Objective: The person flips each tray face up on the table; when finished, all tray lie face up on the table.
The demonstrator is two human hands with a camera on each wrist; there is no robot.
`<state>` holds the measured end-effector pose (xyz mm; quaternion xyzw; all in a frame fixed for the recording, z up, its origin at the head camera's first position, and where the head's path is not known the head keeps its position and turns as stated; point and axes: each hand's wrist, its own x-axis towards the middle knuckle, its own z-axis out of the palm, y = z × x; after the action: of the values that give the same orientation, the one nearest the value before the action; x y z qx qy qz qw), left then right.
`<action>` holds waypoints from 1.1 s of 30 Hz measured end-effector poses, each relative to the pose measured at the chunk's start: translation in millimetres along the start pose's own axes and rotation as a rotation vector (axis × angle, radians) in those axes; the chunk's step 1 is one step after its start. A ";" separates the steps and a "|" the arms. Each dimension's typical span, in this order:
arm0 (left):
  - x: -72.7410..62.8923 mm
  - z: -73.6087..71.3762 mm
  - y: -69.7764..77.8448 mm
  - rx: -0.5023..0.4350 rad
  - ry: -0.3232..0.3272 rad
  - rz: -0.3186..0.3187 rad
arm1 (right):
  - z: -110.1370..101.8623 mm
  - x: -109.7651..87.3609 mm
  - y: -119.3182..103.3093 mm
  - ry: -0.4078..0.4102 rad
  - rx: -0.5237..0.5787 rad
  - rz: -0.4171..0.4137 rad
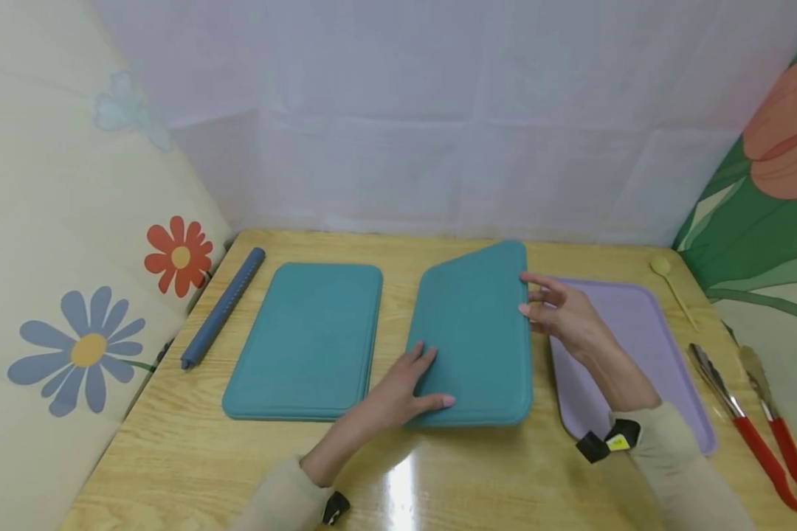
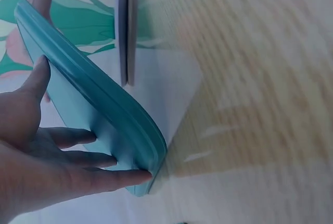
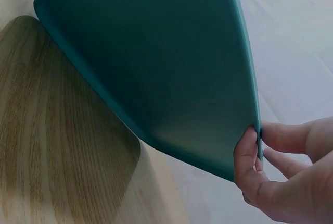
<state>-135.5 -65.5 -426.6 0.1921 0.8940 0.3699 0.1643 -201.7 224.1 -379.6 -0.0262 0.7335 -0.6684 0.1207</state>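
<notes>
A teal tray (image 1: 474, 339) stands tilted on the wooden table, its right side raised and its left side low. My right hand (image 1: 564, 313) pinches the raised right edge between thumb and fingers. In the right wrist view, that hand (image 3: 286, 169) holds the rim near a corner, and the recessed face of the tray (image 3: 151, 67) shows. My left hand (image 1: 401, 391) rests on the tray's lower left part. The left wrist view shows its fingers extended and spread against the tray's face (image 2: 73, 101). A second teal tray (image 1: 305, 339) lies flat to the left.
At the far left lies a dark blue rod-shaped thing (image 1: 222, 310). A lilac tray (image 1: 620, 324) lies under my right forearm. Right of it are a pale yellow spoon (image 1: 674, 287) and red-handled tongs (image 1: 764, 450). White cloth (image 1: 398, 147) hangs behind the table.
</notes>
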 end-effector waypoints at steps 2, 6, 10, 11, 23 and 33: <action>-2.7 0.8 2.5 0.000 -0.001 0.022 | 0.6 0.4 -1.3 0.002 0.004 -0.004; -6.7 3.0 6.7 0.005 -0.016 0.065 | 1.6 0.7 -4.7 0.001 0.024 -0.015; -9.5 6.2 9.5 0.020 -0.031 0.085 | 3.5 0.3 -8.4 0.001 0.042 -0.020; -9.9 7.0 10.1 0.026 -0.032 0.088 | 4.1 0.2 -9.2 0.001 0.045 -0.022; -17.6 10.0 22.5 0.122 0.008 0.142 | 10.8 -1.9 -16.7 0.010 0.124 -0.030; -25.4 12.6 36.7 0.193 0.109 0.221 | 19.0 -3.9 -26.1 0.064 0.174 -0.043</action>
<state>-99.7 -45.8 -404.6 0.2838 0.9065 0.3079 0.0547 -197.1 203.6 -354.8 -0.0101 0.6754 -0.7325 0.0848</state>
